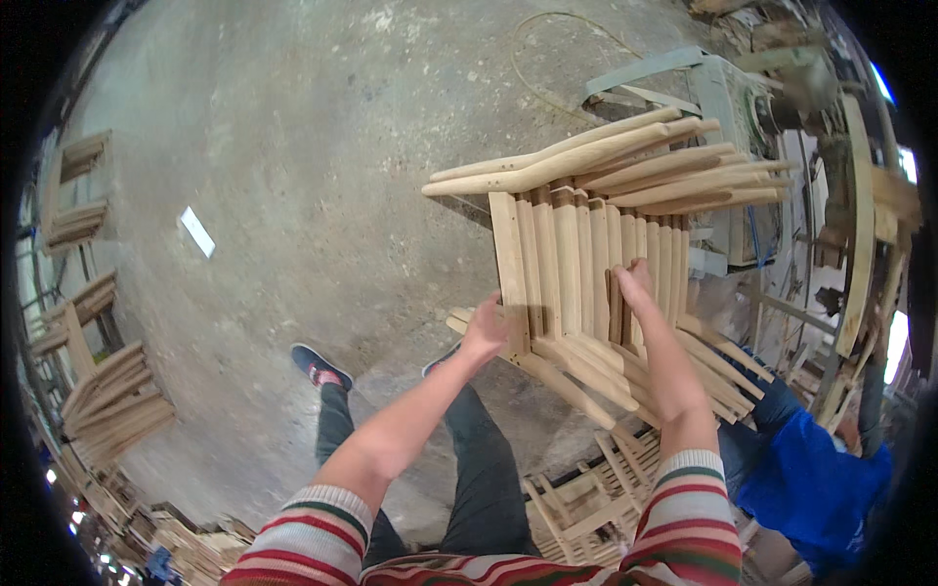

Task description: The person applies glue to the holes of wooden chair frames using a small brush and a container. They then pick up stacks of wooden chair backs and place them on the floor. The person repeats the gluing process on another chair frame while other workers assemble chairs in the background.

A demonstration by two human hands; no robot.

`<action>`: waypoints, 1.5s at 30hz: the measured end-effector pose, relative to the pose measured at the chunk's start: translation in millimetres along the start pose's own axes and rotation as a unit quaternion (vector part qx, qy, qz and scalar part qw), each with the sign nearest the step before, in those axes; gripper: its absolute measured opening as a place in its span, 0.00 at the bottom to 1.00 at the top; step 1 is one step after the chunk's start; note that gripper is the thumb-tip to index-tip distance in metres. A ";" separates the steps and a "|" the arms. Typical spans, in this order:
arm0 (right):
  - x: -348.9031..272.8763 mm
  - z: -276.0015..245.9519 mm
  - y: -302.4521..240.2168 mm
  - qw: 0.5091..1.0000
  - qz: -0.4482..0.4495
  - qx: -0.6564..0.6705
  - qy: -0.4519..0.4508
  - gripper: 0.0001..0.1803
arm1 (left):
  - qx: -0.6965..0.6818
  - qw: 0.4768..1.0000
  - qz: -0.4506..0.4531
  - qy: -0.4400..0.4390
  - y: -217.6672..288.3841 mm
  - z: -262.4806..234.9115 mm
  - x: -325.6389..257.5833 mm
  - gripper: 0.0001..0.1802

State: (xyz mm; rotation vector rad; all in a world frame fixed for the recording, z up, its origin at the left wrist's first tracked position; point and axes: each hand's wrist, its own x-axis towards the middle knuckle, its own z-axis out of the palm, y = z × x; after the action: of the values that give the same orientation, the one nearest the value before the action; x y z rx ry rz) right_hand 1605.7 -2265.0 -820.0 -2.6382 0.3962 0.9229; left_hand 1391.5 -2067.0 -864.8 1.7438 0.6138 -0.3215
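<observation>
At centre right, raised above the floor: stack of pale wooden chair frames (586, 254), slats running away from the viewer, curved legs fanning out at its far and near ends.
Left hand (486, 332): arm stretched forward, fingers wrapped round the stack's near left edge.
Right hand (633, 278): arm straight out, fingers curled over the top of a middle slat, gripping it.
Room left of the stack: bare grey concrete floor (293, 146), wide and open.
White flat rectangle (197, 232): lies on the floor well left of the stack; what it is cannot be told.
Right of the stack: grey machine (733, 107) close behind it, a person in blue (811, 469) crouched just beside its near right corner.
Below the stack: more chair frames (576, 498) by the wearer's legs.
Far left of the stack: leaning wooden parts (107, 400) along the edge.
</observation>
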 end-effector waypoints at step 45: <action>-147.8 496.6 -108.9 0.927 -0.136 0.278 -0.213 0.44 | 0.033 0.940 -0.296 0.167 -461.6 -282.0 17.0 0.28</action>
State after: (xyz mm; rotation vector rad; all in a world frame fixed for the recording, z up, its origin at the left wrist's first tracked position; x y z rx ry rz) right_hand 1259.4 -1953.2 -1071.4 -1.8584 0.1436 1.0636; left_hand 1118.0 -1717.9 -1175.1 1.6565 1.3966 -0.4671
